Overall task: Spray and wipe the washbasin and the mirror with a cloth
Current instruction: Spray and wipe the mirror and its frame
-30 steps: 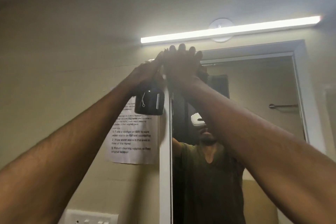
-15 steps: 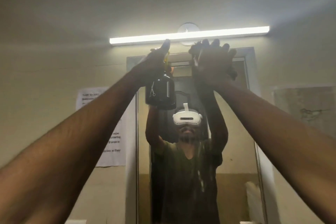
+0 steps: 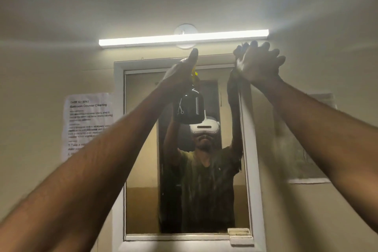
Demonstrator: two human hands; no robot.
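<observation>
With the washbasin out of view, the mirror [image 3: 143,170] was mid-wipe: the right hand [image 3: 258,63], at one o'clock, pressed a dark cloth [image 3: 233,86] to its top corner, the left hand [image 3: 180,73] gripping the spray bottle [image 3: 189,107] at twelve.

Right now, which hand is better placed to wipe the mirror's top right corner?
Right. The right hand is up at the mirror frame's top right corner, apparently bunching a dark cloth; the left hand holds the spray bottle.
</observation>
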